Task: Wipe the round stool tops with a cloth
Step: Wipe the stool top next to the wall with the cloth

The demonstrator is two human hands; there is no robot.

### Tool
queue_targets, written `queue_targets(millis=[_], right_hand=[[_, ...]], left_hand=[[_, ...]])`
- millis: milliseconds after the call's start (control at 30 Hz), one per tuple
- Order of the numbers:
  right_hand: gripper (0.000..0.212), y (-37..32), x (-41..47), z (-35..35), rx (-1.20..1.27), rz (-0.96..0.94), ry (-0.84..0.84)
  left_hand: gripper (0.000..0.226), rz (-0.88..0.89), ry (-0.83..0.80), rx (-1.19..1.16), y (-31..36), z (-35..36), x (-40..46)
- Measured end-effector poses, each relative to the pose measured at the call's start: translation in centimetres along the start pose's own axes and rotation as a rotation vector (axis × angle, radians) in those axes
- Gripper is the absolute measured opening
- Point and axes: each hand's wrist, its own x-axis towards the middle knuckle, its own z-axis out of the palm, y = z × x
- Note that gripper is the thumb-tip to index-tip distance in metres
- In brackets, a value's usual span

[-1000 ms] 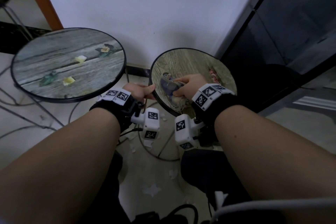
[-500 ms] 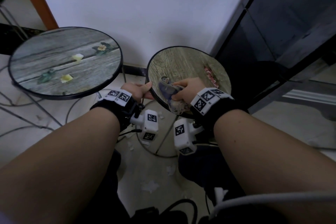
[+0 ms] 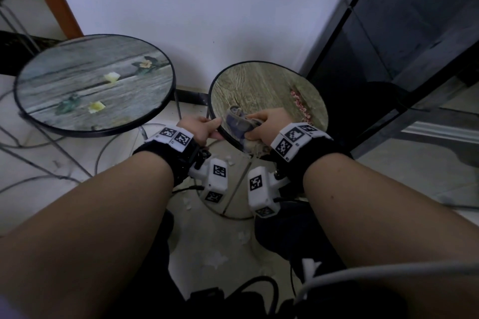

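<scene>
the right hand (image 3: pixel 269 125) curls its fingers around a crumpled cloth (image 3: pixel 239 124) and presses it on the near edge of the right stool top (image 3: pixel 259 85) — a tan wood-grain disc. the left hand (image 3: pixel 201 128) pinches that stool's black rim, thumb on top, fingers tucked beneath. the grey left stool top (image 3: pixel 77 85) sits just beside, bearing yellow scraps (image 3: pixel 112 77).

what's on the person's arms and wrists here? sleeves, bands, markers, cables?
Both forearms are bare, with no sleeves. Each wrist carries a black band topped by a white block with black-and-white square fiducial markers, by the left hand and the right hand. A white boxy module with more markers hangs under each wrist, and thin dark cables run from them.
</scene>
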Motion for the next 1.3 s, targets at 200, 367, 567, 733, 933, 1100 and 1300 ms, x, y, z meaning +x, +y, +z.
queue_targets(millis=[200, 367, 567, 733, 933, 1100, 1300], right_hand=[[0.043, 0.3, 0.2, -0.1, 0.014, -0.004, 0.018], [0.043, 0.7, 0.1, -0.7, 0.009, 0.006, 0.022], [0.042, 1.2, -0.6, -1.7, 0.055, 0.01, 0.019], [0.042, 1.0, -0.2, -1.7, 0.06, 0.024, 0.021], [0.041, 0.8, 0.6, -1.9, 0.044, 0.042, 0.017], [0.042, 0.2, 1.7, -1.9, 0.018, 0.043, 0.036], [0.044, -0.2, 2.5, -2.2, -0.012, 0.04, 0.034]], left_hand=[[0.031, 0.009, -0.021, 0.002, 0.0, 0.0, 1.0], [0.027, 0.009, -0.01, -0.04, 0.0, 0.1, 1.0], [0.026, 0.001, 0.013, -0.077, -0.1, 0.2, 0.9], [0.053, -0.006, 0.086, -0.178, -0.3, -0.1, 1.9], [0.07, 0.017, 0.011, -0.094, 0.1, -0.9, 2.6], [0.073, 0.026, 0.019, -0.079, 0.1, -1.1, 2.7], [0.065, 0.009, -0.036, -0.136, 0.2, -1.4, 3.0]])
